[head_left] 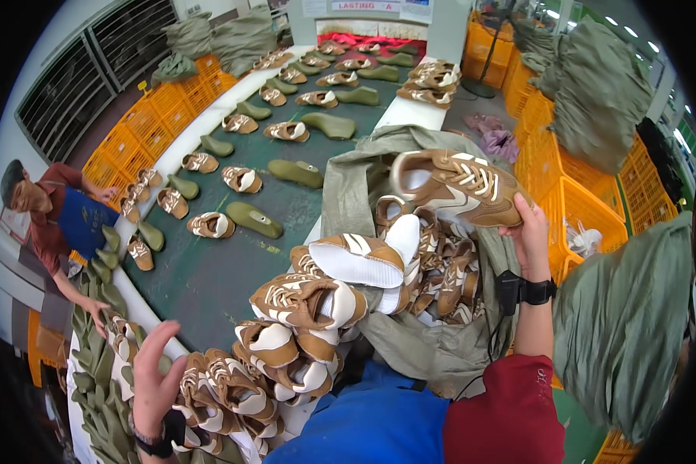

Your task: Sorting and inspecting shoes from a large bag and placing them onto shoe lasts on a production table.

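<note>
My right hand [529, 232] grips a brown shoe upper [458, 185] with cream laces and a cream side stripe, its fingers at the toe end. The shoe is held over a grey-green cloth sack [398, 336] filled with several similar brown shoe uppers [455, 280]. Lower left, my left hand [156, 373] holds nothing, with fingers raised and thumb apart. Beside it is a heap of brown and cream uppers [223, 380]. A pair with a white sole side showing [356, 261] lies tilted atop the pile against the sack.
A green conveyor belt [182, 267] carries uppers and olive-green shoe lasts [295, 173] in rows. Across it, a co-worker [54, 213] in a blue apron reaches toward a heap of lasts [93, 379]. Orange crates [540, 151] with draped green cloth [622, 332] stand at right.
</note>
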### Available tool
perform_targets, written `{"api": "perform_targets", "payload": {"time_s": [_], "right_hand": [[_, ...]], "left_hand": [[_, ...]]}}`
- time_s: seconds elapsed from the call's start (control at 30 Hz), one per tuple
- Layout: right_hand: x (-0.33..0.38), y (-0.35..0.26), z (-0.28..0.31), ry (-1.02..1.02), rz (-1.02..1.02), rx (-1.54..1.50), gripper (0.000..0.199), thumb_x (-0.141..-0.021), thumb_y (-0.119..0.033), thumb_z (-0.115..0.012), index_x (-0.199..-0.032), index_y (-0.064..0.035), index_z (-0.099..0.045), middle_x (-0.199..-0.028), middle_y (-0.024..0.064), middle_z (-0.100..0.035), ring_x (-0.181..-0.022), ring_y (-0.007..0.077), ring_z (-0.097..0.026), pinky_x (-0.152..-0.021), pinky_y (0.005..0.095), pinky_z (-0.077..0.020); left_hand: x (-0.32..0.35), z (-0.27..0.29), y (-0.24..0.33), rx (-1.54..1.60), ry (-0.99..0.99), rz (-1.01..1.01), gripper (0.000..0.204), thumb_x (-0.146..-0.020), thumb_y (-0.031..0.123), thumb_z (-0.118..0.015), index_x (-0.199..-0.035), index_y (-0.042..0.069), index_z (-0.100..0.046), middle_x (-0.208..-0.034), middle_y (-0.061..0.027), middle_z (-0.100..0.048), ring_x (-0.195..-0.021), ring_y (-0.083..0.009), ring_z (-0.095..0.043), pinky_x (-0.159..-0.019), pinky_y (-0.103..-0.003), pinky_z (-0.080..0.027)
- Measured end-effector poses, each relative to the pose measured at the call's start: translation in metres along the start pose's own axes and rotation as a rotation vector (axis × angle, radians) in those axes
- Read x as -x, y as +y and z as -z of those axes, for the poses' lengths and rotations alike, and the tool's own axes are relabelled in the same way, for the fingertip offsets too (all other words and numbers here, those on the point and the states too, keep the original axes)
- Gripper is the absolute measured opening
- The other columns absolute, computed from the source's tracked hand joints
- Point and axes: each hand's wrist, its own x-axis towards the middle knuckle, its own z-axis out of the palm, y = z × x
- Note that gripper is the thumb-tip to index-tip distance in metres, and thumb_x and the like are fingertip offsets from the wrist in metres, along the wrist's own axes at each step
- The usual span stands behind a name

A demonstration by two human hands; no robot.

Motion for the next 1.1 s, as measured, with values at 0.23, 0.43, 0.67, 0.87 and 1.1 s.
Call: {"api": "perform_targets", "payload": {"time_s": [0.23, 0.43, 0.67, 0.87, 1.1], "right_hand": [[0.069, -0.022, -0.1, -0.527, -0.581, -0.692, 0.033, -0.092, -0.025, -0.038, -0.108, -0.001, -0.054, -0.087, 0.0073, -0.065, -0.049, 0.0094, -0.055, -0.034, 0.0164, -0.0373], [0.102, -0.012, -0.194, -0.773, -1.028, -0.698, 0.025, -0.089, -0.028, -0.047, -0.092, -0.0051, -0.057, -0.07, 0.0012, -0.061, -0.041, 0.0077, -0.046, -0.035, 0.0171, -0.0356], [0.107, -0.049, -0.249, -0.847, -0.154, 0.101, 0.046, -0.085, -0.05, -0.048, -0.09, -0.0058, -0.057, -0.066, 0.0029, -0.059, -0.054, 0.01, -0.056, -0.048, 0.0181, -0.0433], [0.145, -0.078, -0.296, -1.16, -0.07, -0.052, 0.033, -0.09, -0.029, -0.049, -0.11, -0.0027, -0.053, -0.087, 0.0003, -0.059, -0.076, 0.0057, -0.055, -0.061, 0.0226, -0.0497], [0.159, -0.084, -0.319, -1.328, -0.155, -0.047, 0.029, -0.086, -0.017, -0.055, -0.109, 0.0006, -0.054, -0.091, 0.0017, -0.061, -0.078, 0.006, -0.056, -0.069, 0.0209, -0.0453]], "left_hand": [[-0.021, -0.019, 0.024, 0.015, 0.05, -0.624, 0.091, -0.055, 0.007, -0.078, -0.132, 0.008, -0.029, -0.141, -0.0215, -0.017, -0.127, -0.037, -0.026, -0.097, -0.04, -0.034], [0.01, -0.011, -0.012, 0.217, 0.139, -0.728, 0.08, -0.055, 0.011, -0.08, -0.123, 0.008, -0.038, -0.13, -0.0246, -0.031, -0.113, -0.0402, -0.041, -0.093, -0.039, -0.039], [0.054, 0.013, -0.048, 1.007, 0.153, -0.024, 0.064, -0.076, 0.02, -0.063, -0.13, 0.009, -0.03, -0.119, -0.0079, -0.047, -0.103, -0.0197, -0.05, -0.085, -0.03, -0.043], [0.08, 0.026, -0.076, 1.385, 0.01, 0.345, 0.051, -0.086, 0.035, -0.051, -0.127, 0.007, -0.037, -0.117, -0.0088, -0.051, -0.103, -0.0196, -0.054, -0.074, -0.036, -0.053], [0.101, 0.044, -0.106, 1.389, 0.069, 0.409, 0.047, -0.085, 0.031, -0.054, -0.123, 0.005, -0.043, -0.114, -0.0073, -0.053, -0.098, -0.0185, -0.056, -0.073, -0.035, -0.053]]}}
